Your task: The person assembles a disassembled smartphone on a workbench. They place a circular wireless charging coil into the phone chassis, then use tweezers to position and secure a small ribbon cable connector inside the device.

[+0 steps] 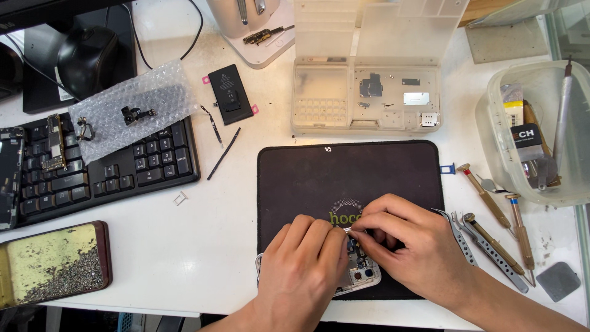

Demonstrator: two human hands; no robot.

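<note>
An opened white phone [359,273] lies on a black work mat [344,178] near the table's front edge. My left hand [304,261] rests over the phone's left part and holds it down, fingers curled on it. My right hand [402,237] comes in from the right, its fingertips pinched on a small silvery part [351,230] just above the phone's inside. Most of the phone is hidden under both hands.
Tweezers [458,237] and screwdrivers [491,237] lie right of the mat. A clear parts box [365,98] stands behind it, a plastic tub of tools [538,132] at far right. A keyboard [123,163] with bubble wrap [132,104], a phone battery [230,93] and a tray of screws [52,264] are left.
</note>
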